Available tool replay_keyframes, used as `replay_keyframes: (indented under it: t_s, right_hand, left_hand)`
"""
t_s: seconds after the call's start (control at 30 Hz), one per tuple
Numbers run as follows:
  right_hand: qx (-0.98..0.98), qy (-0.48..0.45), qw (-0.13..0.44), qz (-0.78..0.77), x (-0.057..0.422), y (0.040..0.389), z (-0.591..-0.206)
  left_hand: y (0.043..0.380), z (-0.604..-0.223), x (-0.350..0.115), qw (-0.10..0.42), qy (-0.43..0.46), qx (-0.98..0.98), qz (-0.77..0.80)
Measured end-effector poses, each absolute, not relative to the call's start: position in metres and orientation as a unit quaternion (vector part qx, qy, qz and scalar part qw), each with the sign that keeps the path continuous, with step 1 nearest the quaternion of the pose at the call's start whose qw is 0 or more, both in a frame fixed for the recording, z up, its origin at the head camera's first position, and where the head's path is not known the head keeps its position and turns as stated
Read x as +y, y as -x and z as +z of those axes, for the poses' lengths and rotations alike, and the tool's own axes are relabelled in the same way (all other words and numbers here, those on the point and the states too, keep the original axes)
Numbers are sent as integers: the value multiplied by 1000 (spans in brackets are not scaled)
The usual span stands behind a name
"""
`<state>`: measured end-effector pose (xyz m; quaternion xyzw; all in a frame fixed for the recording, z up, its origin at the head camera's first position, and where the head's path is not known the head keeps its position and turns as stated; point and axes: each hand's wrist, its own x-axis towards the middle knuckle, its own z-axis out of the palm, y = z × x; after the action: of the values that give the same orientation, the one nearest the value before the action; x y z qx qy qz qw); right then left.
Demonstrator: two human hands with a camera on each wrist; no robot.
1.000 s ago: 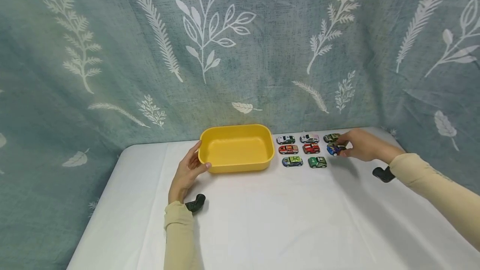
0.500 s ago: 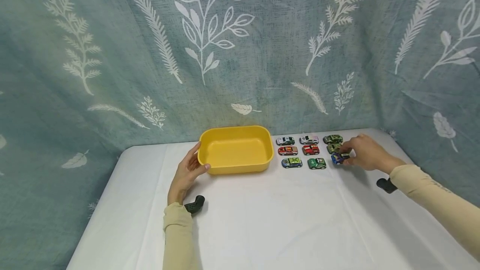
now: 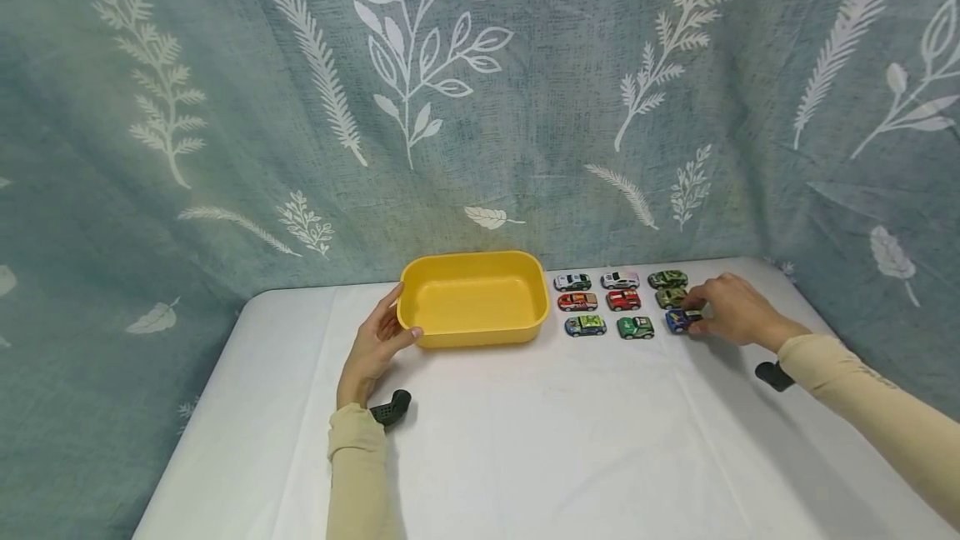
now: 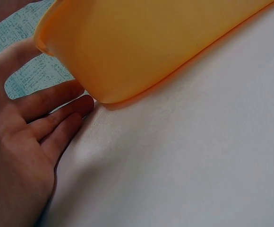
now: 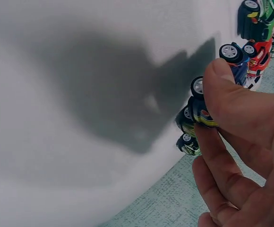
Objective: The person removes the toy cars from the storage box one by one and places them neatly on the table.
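Note:
In the head view, my left hand (image 3: 372, 348) holds the left end of a yellow plastic bin (image 3: 482, 338), thumb at the front corner and fingers along the side. The left wrist view shows those fingertips against the bin's wall (image 4: 127, 52). My right hand (image 3: 738, 311) pinches a blue toy car (image 3: 677, 321) between thumb and fingers, low over the white cloth at the right end of the front row. Thumb and fingers hide part of this blue car (image 5: 204, 112) in the right wrist view. Just behind it stand a green toy car (image 3: 670, 297) and a camouflage toy car (image 3: 667, 278).
More toy cars stand in rows right of the bin, among them a red car (image 3: 623, 299), an orange-red car (image 3: 577, 302), a dark green car (image 3: 635, 327) and a yellow-green car (image 3: 586, 325). A leaf-patterned curtain (image 3: 480, 107) hangs behind the table (image 3: 525, 440).
My right hand has brought the blue car forward and slightly right, from over the green car to the front row. My left hand has stayed on the bin.

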<state>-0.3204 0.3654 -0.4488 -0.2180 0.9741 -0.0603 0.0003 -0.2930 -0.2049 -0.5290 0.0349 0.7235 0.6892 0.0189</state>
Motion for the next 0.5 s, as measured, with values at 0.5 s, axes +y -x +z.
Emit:
replay_keyframes:
  t_s: [0.5]
  right_hand:
    - [979,190,19,-66,364,325,-457]
  left_hand:
    - [293,-529,-206,15,-47,718,694]
